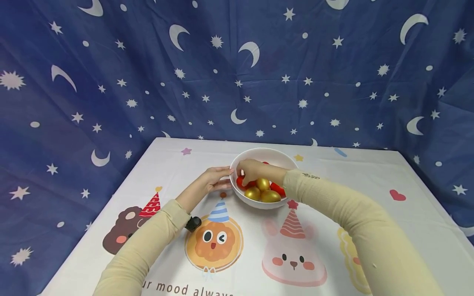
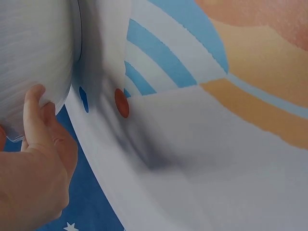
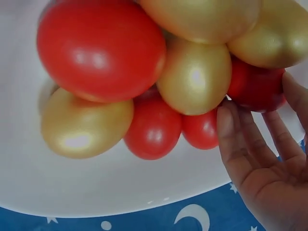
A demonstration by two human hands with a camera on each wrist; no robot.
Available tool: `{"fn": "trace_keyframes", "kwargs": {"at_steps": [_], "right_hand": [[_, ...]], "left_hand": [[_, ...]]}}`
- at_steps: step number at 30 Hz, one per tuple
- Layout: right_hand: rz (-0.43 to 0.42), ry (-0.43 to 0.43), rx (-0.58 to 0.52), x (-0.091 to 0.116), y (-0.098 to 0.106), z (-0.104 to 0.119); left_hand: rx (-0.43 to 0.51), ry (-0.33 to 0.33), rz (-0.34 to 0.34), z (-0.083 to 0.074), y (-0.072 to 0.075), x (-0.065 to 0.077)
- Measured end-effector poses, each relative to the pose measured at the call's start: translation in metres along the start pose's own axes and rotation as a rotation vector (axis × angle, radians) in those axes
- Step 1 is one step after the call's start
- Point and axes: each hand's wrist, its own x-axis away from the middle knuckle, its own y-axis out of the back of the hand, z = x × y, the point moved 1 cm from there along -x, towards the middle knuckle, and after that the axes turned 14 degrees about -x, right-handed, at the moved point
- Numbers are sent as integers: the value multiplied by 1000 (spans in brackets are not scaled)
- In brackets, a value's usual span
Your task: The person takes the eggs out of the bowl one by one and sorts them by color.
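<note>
A white bowl (image 1: 275, 156) holds several shiny gold eggs (image 1: 270, 196) and red eggs (image 1: 277, 189). My right hand (image 1: 249, 169) reaches down inside its left part. In the right wrist view, the thumb and fingers (image 3: 230, 139) of that hand close around the sides of a dark red egg (image 3: 257, 89), under a gold egg (image 3: 272, 36). From the left, my left hand (image 1: 212, 179) touches the outside of the bowl with extended fingers. The left wrist view shows a fingertip (image 2: 36, 91) against the bowl's outer wall (image 2: 38, 48).
The bowl stands toward the back of a table with a white cartoon-printed cloth (image 1: 370, 189). A blue curtain (image 1: 207, 65) with moons and stars hangs behind and beside it. A small black object (image 1: 193, 223) shows at my left wrist.
</note>
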Motion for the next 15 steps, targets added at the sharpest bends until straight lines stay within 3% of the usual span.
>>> {"fn": "trace_keyframes", "kwargs": {"at_steps": [15], "right_hand": [[-82,-50,-92,15,9,2]], "left_hand": [[7,16,-4,1,0,-1]]}}
